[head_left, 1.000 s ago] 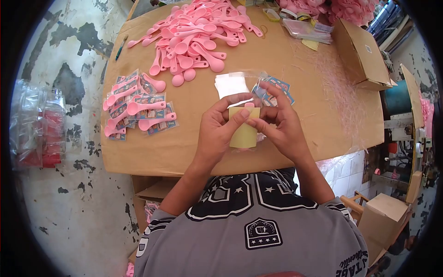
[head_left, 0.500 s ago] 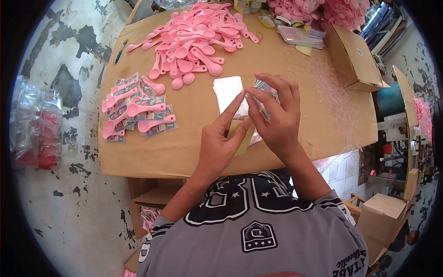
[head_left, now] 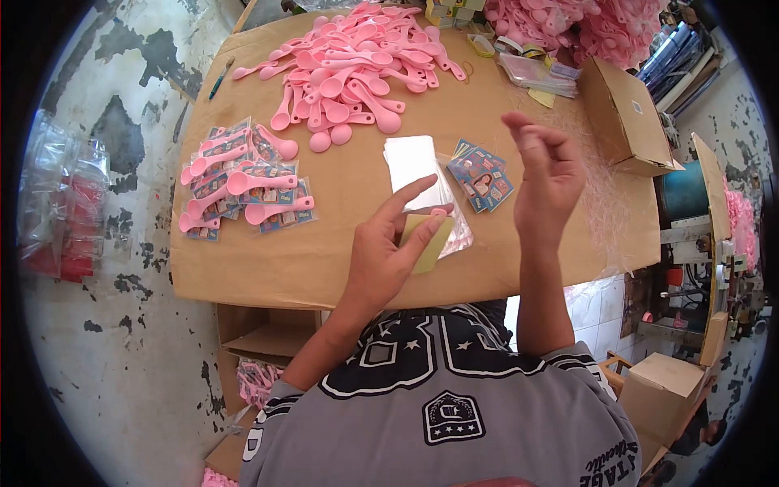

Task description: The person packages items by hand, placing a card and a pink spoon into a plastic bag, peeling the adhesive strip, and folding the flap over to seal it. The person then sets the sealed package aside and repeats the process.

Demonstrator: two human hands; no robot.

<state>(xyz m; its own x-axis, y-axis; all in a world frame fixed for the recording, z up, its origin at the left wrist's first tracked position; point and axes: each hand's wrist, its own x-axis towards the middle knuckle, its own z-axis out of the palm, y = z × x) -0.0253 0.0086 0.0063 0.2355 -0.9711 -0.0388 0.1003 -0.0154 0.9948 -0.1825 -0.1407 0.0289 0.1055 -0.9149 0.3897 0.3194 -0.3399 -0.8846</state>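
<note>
Yellow card [head_left: 428,241] pinched by left hand [head_left: 380,258].

The person wears a grey short-sleeved T-shirt [head_left: 503,450] printed with large black, white-outlined numerals [head_left: 381,359] and a black crest badge [head_left: 450,416].

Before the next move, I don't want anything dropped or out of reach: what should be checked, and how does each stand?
1. Left hand has a grip on the yellow card: ok.
2. Right hand open, nothing seen in it: ok.
3. Printed cards close beside the right hand: ok.
4. White stack lying flat just beyond the yellow card: ok.
5. Loose pink spoons piled at the far side of the table: ok.
6. Clear bag under the yellow card open at its mouth: cannot tell.
</note>
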